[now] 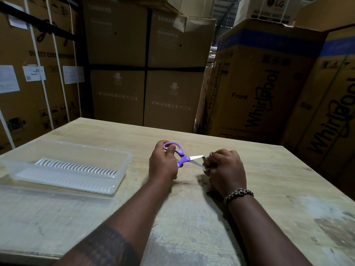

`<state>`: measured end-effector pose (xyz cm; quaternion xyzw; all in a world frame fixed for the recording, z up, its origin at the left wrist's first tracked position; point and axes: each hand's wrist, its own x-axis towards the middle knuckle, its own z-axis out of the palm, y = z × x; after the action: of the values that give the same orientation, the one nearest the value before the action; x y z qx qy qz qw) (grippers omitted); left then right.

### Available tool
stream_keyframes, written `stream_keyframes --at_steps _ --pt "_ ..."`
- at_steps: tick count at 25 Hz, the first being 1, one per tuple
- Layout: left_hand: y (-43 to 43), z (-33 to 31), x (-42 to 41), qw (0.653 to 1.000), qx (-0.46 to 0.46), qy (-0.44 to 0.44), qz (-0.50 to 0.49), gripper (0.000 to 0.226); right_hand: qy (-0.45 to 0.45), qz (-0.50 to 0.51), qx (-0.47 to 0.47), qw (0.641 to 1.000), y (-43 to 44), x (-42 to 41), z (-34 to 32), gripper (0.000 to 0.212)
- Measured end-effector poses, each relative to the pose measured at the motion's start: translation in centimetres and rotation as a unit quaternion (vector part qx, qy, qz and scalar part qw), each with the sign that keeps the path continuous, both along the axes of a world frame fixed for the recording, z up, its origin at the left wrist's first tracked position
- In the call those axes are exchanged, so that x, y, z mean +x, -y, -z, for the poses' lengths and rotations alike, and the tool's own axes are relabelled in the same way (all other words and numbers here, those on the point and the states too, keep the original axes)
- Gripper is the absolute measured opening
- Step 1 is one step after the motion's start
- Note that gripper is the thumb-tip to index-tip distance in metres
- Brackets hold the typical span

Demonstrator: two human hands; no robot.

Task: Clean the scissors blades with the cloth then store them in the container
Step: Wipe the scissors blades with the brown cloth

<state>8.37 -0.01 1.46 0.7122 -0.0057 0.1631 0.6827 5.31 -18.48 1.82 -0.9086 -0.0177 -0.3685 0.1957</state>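
While the left hand (pixel 163 162) grips the scissors (pixel 181 151) by their purple handles, thumb at the upper loop, the right hand (pixel 226 169) is fisted round a bunched brownish cloth (pixel 207 162) at the far end of the blades (pixel 196 157). The blades stand a little apart in a narrow V, tips running into the cloth and hidden there. Likely reason: spreading them exposes the inner faces, so the cloth can reach each edge in turn. Handles point left and steel points right, so each hand has its own job: one steadies, one wipes. Both hands sit low over the table (pixel 192 217), close together and joined only through the scissors. Whether the right wrist, which wears a braided bracelet (pixel 238 193), rests on the wood I cannot tell. The cloth is blurred, so its weave and how much of it wraps the steel are unclear. To the left, near but not touching the left hand, the clear container (pixel 76 148) lies uncovered with a white ridged insert (pixel 76 167) in its base. Its lid (pixel 57 204) lies flat in front of it on the near side. Judgement: it was set out uncovered beforehand so the scissors can go straight in on the handle-hand side. Wiping step in hand; storing not yet done. Stacked cardboard boxes (pixel 144 64) wall in the far side.
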Motion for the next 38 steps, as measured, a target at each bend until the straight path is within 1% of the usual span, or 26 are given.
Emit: stream_keyframes --at_steps 3,6,8,10,14,18,21,24,26,27,28,30,32,33,34,35,37,38 --pt "0.1 0.1 0.0 1.0 0.016 0.003 -0.004 0.013 0.037 0.002 0.058 0.998 0.6 -0.3 -0.4 0.021" --pt "0.2 0.4 0.3 0.999 0.036 0.006 -0.008 0.013 0.105 -0.067 0.036 0.992 -0.7 -0.9 -0.7 0.021" --pt "0.3 0.5 0.4 0.999 0.044 0.007 -0.008 0.011 0.116 -0.112 0.0 0.987 -1.8 -0.8 -0.6 0.016" --pt "0.3 0.4 0.4 0.999 0.053 0.011 -0.006 0.007 0.093 -0.13 -0.037 0.986 -2.6 -0.5 -0.1 0.015" --pt "0.3 0.4 0.4 0.999 0.044 0.013 -0.009 0.008 0.053 -0.109 -0.06 0.991 -2.7 -0.1 0.1 0.019" --pt "0.3 0.5 0.3 1.0 0.019 0.007 -0.013 0.011 0.043 -0.088 -0.026 0.995 -2.0 -0.2 -0.1 0.024" --pt "0.1 0.2 0.1 1.0 0.003 -0.002 -0.013 0.012 0.025 -0.056 -0.013 0.998 -1.5 -0.4 0.0 0.018" --pt "-0.3 -0.1 0.0 0.999 -0.023 -0.021 -0.018 0.011 -0.058 0.022 0.028 0.998 -0.5 -0.7 -0.5 0.013" --pt "-0.4 -0.2 0.1 0.999 -0.026 -0.031 -0.017 0.014 -0.088 0.062 0.059 0.992 -0.3 -1.0 -0.8 0.027" --pt "-0.4 -0.3 0.0 0.999 -0.033 -0.036 -0.012 0.015 -0.079 0.074 0.058 0.992 -0.4 -1.2 -1.0 0.032" --pt "-0.4 -0.4 0.0 0.998 -0.045 -0.041 -0.006 0.016 -0.049 0.08 0.051 0.994 -0.5 -1.3 -1.2 0.033" --pt "-0.3 -0.6 -0.3 0.996 -0.077 -0.051 0.007 0.019 0.047 0.063 0.056 0.995 -0.9 -1.5 -1.5 0.031" --pt "-0.2 -0.8 -0.4 0.992 -0.111 -0.063 0.016 0.023 0.118 -0.001 0.095 0.989 -1.3 -1.6 -1.6 0.028" --pt "-0.2 -0.9 -0.5 0.989 -0.128 -0.068 0.019 0.023 0.115 -0.049 0.128 0.984 -1.7 -1.6 -1.5 0.025" --pt "-0.2 -0.9 -0.5 0.987 -0.142 -0.072 0.023 0.021 0.083 -0.097 0.169 0.977 -2.2 -1.7 -1.4 0.022" --pt "-0.1 -1.0 -0.5 0.985 -0.151 -0.075 0.029 0.018 0.027 -0.134 0.204 0.969 -2.9 -1.8 -1.3 0.019" --pt "-0.1 -1.1 -0.5 0.981 -0.172 -0.081 0.046 0.014 -0.08 -0.166 0.224 0.957 -4.0 -1.8 -1.1 0.015" --pt "0.0 -1.2 -0.6 0.977 -0.19 -0.083 0.055 0.013 -0.115 -0.17 0.232 0.951 -4.2 -1.7 -1.1 0.013"
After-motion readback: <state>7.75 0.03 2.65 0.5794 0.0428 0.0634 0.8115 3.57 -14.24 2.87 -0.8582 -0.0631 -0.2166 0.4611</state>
